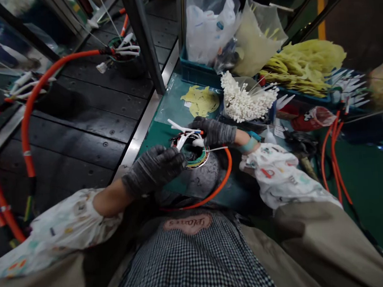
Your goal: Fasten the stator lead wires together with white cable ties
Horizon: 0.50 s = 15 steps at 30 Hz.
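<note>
Two gloved hands worked on one piece, dead centre in my remote feed.

- Left hand (154, 167), grey knit glove: fingers curled together and pinched on the seven-o'clock rim of the wound ring (194, 155). This was a round ring of green, yellow and red wire in a grey metal body, resting on the green bench top (370, 185) close against the person's apron.
- Right hand (212, 131), same glove: fingers closed on the white sleeved leads (181, 127) that stood up from the ring's twelve-o'clock edge.
- Thin orange cable (224, 176) curved from three o'clock round to six under the ring.
- White bundle of thin plastic sticks (244, 98) at two o'clock, flat yellow cut-outs (202, 101) at twelve, black slatted conveyor (90, 110) from nine to eleven.

Risks, as I judged them:
- The leads were bunched tight. A hard pull could kink a sleeve or drag a wire out of the windings.
- The left pinch held only the rim, so the ring might tip or roll towards the lap.
- The orange cable lay slack beside the right wrist and could snag on the cuff.

Writing: a pink patch (187, 224) on the checked apron carried script lettering, upside-down to my view. I could not read it with confidence. No other label was legible.
</note>
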Each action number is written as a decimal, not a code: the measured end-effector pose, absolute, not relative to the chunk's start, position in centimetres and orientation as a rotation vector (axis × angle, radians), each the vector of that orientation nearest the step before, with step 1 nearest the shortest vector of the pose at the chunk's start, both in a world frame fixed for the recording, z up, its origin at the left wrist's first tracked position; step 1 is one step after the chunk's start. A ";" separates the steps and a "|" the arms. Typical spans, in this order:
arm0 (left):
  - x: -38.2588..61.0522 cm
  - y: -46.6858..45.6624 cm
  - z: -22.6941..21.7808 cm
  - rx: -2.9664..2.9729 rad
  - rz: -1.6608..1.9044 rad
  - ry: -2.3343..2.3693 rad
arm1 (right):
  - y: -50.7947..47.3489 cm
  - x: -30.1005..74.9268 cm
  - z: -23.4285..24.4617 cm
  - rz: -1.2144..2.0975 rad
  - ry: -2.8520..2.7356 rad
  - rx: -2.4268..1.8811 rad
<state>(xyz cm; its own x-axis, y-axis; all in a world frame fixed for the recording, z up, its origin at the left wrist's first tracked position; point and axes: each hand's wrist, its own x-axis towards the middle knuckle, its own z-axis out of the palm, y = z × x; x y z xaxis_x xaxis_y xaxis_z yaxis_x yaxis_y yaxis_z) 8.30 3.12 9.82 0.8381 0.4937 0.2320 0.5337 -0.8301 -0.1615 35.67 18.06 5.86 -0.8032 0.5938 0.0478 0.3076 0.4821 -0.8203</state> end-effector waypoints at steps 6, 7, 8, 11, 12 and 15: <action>8.2 2.0 7.9 -2.745 -0.413 -0.939 | 13.9 36.2 4.2 1.060 -1.887 -1.117; 8.4 2.2 7.4 -2.762 -0.447 -0.970 | 11.9 36.9 3.9 1.040 -1.746 -1.192; 8.5 2.5 6.7 -2.770 -0.481 -0.993 | 9.8 37.8 3.7 1.052 -1.607 -1.245; 9.1 3.2 4.8 -2.737 -0.598 -1.028 | 4.8 40.3 3.2 1.152 -1.453 -1.414; 9.4 3.3 4.4 -2.705 -0.660 -1.037 | 4.1 40.9 3.0 1.148 -1.462 -1.456; 10.7 3.1 3.6 -2.566 -0.858 -1.060 | 5.1 41.2 2.6 0.871 -1.640 -1.474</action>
<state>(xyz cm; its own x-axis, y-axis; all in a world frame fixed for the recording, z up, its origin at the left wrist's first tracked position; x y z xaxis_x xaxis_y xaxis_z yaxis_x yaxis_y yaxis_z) 10.69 3.06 3.56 0.5658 0.5664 0.5992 0.7042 -0.7100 0.0062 41.21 5.13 2.56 -0.0535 0.9945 0.0898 0.4824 0.1045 -0.8697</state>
